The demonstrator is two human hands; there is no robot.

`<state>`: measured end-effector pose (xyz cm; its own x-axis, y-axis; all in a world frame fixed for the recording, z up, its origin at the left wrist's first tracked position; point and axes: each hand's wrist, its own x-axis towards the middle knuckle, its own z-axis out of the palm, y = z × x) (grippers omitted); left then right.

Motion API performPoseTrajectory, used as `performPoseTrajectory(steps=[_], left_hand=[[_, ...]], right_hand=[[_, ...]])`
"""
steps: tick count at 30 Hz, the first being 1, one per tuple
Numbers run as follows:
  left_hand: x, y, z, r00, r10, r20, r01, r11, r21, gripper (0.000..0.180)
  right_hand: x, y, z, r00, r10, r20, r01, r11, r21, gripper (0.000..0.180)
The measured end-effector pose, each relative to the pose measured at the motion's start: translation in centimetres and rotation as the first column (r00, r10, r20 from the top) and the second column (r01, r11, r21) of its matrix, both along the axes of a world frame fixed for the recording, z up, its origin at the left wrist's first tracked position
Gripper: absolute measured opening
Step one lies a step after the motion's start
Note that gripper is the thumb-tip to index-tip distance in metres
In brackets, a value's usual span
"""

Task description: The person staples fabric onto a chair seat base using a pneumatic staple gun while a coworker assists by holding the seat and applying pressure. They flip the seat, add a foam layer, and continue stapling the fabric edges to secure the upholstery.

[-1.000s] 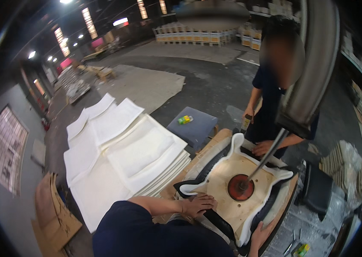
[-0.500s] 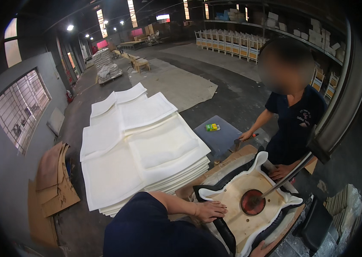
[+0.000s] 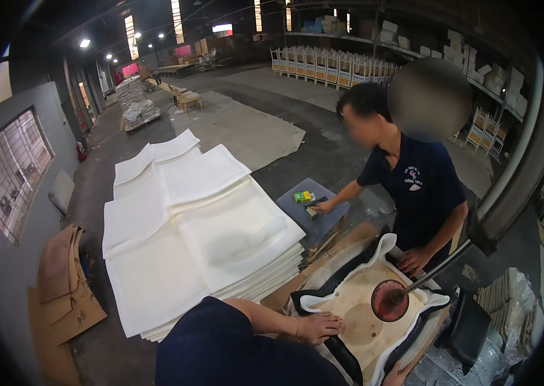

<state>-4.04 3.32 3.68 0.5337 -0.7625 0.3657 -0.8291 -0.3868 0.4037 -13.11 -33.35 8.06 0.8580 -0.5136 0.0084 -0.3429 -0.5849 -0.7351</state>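
Upside down in front of me lies a chair seat: a pale wooden board (image 3: 362, 341) bordered by white foam (image 3: 384, 360) and a black cover (image 3: 343, 354). My left hand (image 3: 319, 327) rests on its left edge, fingers stretched out flat over the black cover and board rim. At the lower right edge of the seat, my right hand (image 3: 397, 374) shows only in part, cut off by the frame, its fingers mostly hidden. A round red press disc (image 3: 390, 300) on a metal rod (image 3: 439, 265) hangs over the board.
A co-worker (image 3: 413, 186) stands across the seat, one hand on its far edge, the other at a tool (image 3: 314, 207) on a grey stool (image 3: 317, 225) beside a green-yellow box (image 3: 304, 197). Stacked white foam sheets (image 3: 220, 238) stand left; a black cushion (image 3: 471, 331) lies right.
The press disc has risen off the board. The co-worker's hand has moved with the tool from beside the seat to the stool. My hands keep their places; the view has shifted slightly.
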Motion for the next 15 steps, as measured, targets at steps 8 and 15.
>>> performPoseTrajectory(steps=[8,15], left_hand=[[1.4,-0.7,1.3,0.996,-0.040,0.074,0.045,0.996,-0.074,0.052],[1.4,-2.5,-0.7,0.999,-0.043,-0.020,0.043,0.998,-0.041,0.056]], right_hand=[[0.8,-6.2,-7.4,0.982,-0.174,0.071,0.171,0.984,0.042,0.060],[-6.4,-6.2,-11.9,0.781,-0.597,0.181,0.455,0.744,0.490,0.047]])
